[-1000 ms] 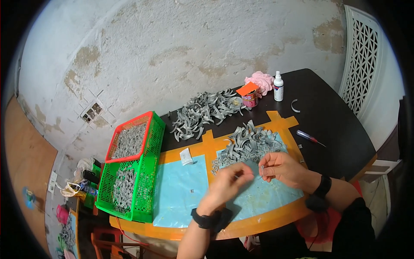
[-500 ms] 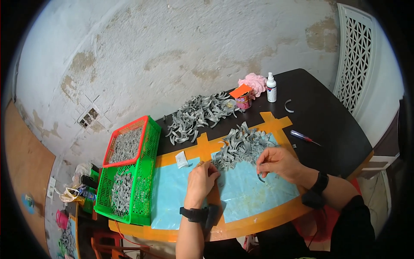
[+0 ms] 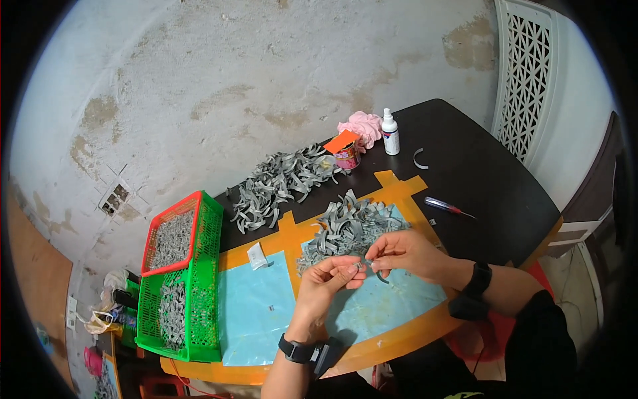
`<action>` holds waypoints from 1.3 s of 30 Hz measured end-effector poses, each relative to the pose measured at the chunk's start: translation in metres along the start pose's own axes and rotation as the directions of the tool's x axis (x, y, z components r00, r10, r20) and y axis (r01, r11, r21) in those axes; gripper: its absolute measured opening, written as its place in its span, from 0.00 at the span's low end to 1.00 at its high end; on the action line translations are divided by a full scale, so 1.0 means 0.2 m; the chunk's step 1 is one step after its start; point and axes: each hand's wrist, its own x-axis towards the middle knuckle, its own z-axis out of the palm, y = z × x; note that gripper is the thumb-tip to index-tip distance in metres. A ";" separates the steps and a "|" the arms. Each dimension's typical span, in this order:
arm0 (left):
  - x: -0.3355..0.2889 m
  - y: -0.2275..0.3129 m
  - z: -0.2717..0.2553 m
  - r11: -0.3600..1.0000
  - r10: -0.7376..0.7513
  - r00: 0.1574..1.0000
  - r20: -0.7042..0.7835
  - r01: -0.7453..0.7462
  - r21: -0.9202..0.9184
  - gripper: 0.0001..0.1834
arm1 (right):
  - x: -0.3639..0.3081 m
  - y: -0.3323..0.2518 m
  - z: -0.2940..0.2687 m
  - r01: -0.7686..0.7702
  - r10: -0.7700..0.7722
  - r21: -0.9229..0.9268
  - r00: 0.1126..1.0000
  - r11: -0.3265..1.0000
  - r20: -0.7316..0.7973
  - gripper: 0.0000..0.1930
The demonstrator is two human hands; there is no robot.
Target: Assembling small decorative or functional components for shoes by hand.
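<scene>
My left hand (image 3: pixel 330 282) is pinched around a small grey piece (image 3: pixel 359 265) over the right blue sheet (image 3: pixel 362 326). Close beside it, my right hand (image 3: pixel 402 254) grips a curved grey strip (image 3: pixel 381 276) between thumb and fingers, its lower end hanging free. The two hands nearly touch, and whether the pieces are joined is too small to tell. Just beyond them lies a heap of grey strips and small bits (image 3: pixel 349 226). A small piece (image 3: pixel 271 308) rests on the left blue sheet (image 3: pixel 252 332).
Left stand a green basket (image 3: pixel 211 286) and a red-rimmed basket (image 3: pixel 197 219), both holding grey pieces. Farther back are a larger strip pile (image 3: pixel 282 183), a tin (image 3: pixel 348 158), pink cloth (image 3: pixel 362 126), a spray bottle (image 3: pixel 391 136) and a screwdriver (image 3: pixel 444 205). A white packet (image 3: pixel 257 256) lies near the tape.
My left hand has turned and moved right, its fingertips now meeting my right hand's. The small piece on the left sheet has come into sight. The whole view has shifted slightly.
</scene>
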 end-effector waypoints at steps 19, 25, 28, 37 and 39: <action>0.00 -0.03 -0.01 0.993 -0.011 0.993 0.116 -0.004 0.122 0.08 | 0.02 0.01 -0.03 -0.143 0.123 0.126 0.980 0.982 0.154 0.15; 0.00 -0.03 0.00 0.990 -0.043 0.993 0.114 0.026 0.141 0.08 | 0.02 0.01 -0.03 -0.161 0.140 0.114 0.976 0.980 0.169 0.15; 0.00 -0.04 -0.01 0.987 -0.054 0.992 0.118 0.035 0.155 0.08 | 0.02 0.03 -0.03 -0.120 0.105 0.086 0.981 0.989 0.161 0.16; -0.01 -0.01 0.00 0.984 -0.105 0.991 0.080 0.092 0.155 0.07 | 0.01 0.01 -0.01 -0.053 0.055 -0.031 0.997 0.998 0.060 0.16; -0.01 -0.01 0.01 0.987 -0.094 0.993 0.067 0.084 0.139 0.06 | 0.01 0.00 -0.01 -0.058 0.060 -0.025 0.997 0.998 0.058 0.16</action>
